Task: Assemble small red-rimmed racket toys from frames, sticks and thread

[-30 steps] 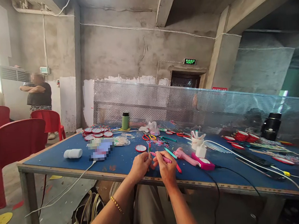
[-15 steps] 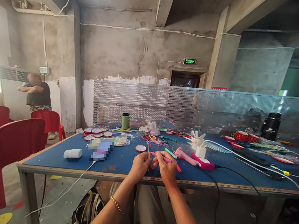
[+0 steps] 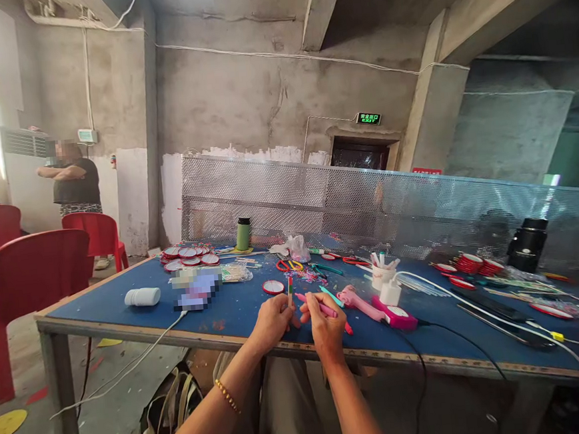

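We see both hands meeting at the near edge of the blue tabletop (image 3: 126, 309). Left hand (image 3: 272, 322): grip pinched closed on a thin stick (image 3: 290, 289), red and green toward its upper end, held roughly upright just above the fingers. Right hand (image 3: 326, 322): grip curled shut around a pink pen-like tool (image 3: 316, 304), which lies across the fingers and points left toward the left hand's fingertips. The two hands are near touching; we cannot tell if tool tip and stick actually meet.

Around the hands:
- Round red-rimmed disc (image 3: 273, 286) flat on the tabletop just beyond the left hand.
- Pink glue gun (image 3: 361, 304) lying on its side just right of the right hand, next to a pink-and-white block (image 3: 395, 313) with a black cable (image 3: 444, 338) running off it.
- White cup (image 3: 381, 273) holding sticks behind the glue gun.
- Red-handled scissors (image 3: 288, 265) further back, centre.
- Green bottle (image 3: 242, 234) upright near the perforated metal screen (image 3: 369, 204).
- Stack of red-rimmed discs (image 3: 187, 255) at far left of the tabletop; another pile (image 3: 468, 263) at right.
- White bottle (image 3: 143, 296) lying on its side at left.

Off the tabletop: red chairs (image 3: 38, 270) at left, another person (image 3: 74, 184) standing well apart by the wall, arms folded.
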